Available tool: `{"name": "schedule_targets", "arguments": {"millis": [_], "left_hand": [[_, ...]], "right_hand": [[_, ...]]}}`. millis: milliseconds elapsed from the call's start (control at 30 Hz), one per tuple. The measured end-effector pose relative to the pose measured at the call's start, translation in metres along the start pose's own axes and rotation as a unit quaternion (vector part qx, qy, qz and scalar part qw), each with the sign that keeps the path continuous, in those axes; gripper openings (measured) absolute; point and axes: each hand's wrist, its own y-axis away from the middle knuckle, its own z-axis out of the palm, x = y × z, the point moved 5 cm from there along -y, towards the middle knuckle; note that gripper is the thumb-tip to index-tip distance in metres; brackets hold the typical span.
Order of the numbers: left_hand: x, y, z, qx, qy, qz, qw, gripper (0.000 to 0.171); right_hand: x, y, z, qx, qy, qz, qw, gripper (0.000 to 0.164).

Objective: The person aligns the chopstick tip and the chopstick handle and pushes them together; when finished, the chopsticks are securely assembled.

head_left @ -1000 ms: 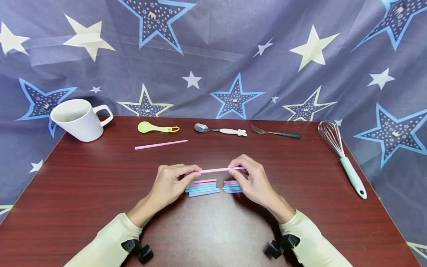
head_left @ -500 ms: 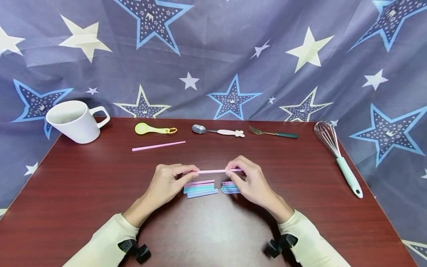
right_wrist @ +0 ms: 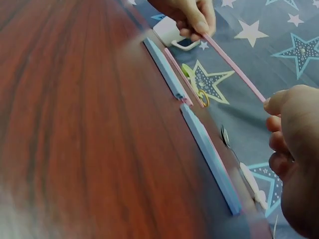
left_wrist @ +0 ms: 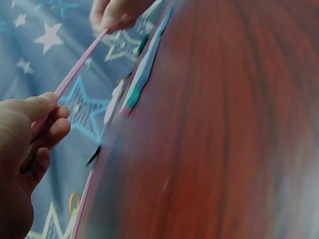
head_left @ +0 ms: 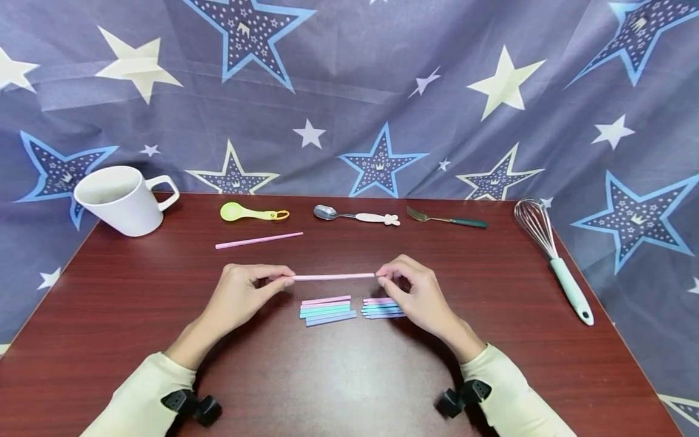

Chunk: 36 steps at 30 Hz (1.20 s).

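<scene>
A thin pink straw (head_left: 334, 277) is stretched level between the two hands, raised off the table in both wrist views. My left hand (head_left: 240, 294) pinches its left end between thumb and forefinger. At the other end, the thumb and forefinger of my right hand (head_left: 417, 294) pinch the tip. Below the straw lie two side-by-side groups of shorter straw pieces in pink, teal and blue: a left group (head_left: 327, 311) and a right group (head_left: 379, 308), partly behind the right hand. Farther back, another long pink straw (head_left: 259, 241) lies on the table.
Along the back of the brown table (head_left: 349, 376) are a white mug (head_left: 122, 203), a yellow-green measuring spoon (head_left: 246, 212), a spoon with a white handle (head_left: 355, 215) and a green-handled fork (head_left: 448, 218). A whisk (head_left: 562, 267) lies at the right edge. A star-patterned cloth (head_left: 317, 73) hangs behind.
My left hand has moved left to the straw's left end, so a longer stretch shows between the hands. The right hand now pinches the right tip, having shifted slightly.
</scene>
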Motion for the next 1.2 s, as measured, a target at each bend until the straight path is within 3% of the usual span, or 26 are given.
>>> {"name": "schedule_targets", "arguments": {"millis": [133, 300, 733, 1067, 1200], "left_hand": [[-0.017, 0.003, -0.017, 0.004, -0.024, -0.033, 0.9991, 0.013], [-0.041, 0.003, -0.032, 0.026, -0.059, -0.059, 0.9962, 0.012], [-0.091, 0.006, -0.051, 0.066, -0.085, -0.11, 0.988, 0.008], [-0.104, 0.006, -0.049, 0.059, -0.136, -0.059, 0.9872, 0.011], [-0.105, 0.008, -0.05, 0.052, -0.15, -0.055, 0.9857, 0.011]], "right_hand": [[0.006, 0.004, -0.004, -0.014, 0.016, 0.015, 1.0, 0.01], [0.013, 0.013, -0.006, -0.061, 0.034, 0.04, 0.997, 0.009], [0.022, 0.024, 0.001, -0.112, 0.066, 0.049, 0.99, 0.012], [0.023, 0.025, 0.001, -0.114, 0.065, 0.046, 0.99, 0.014], [0.023, 0.026, 0.002, -0.119, 0.068, 0.05, 0.989, 0.014]]}}
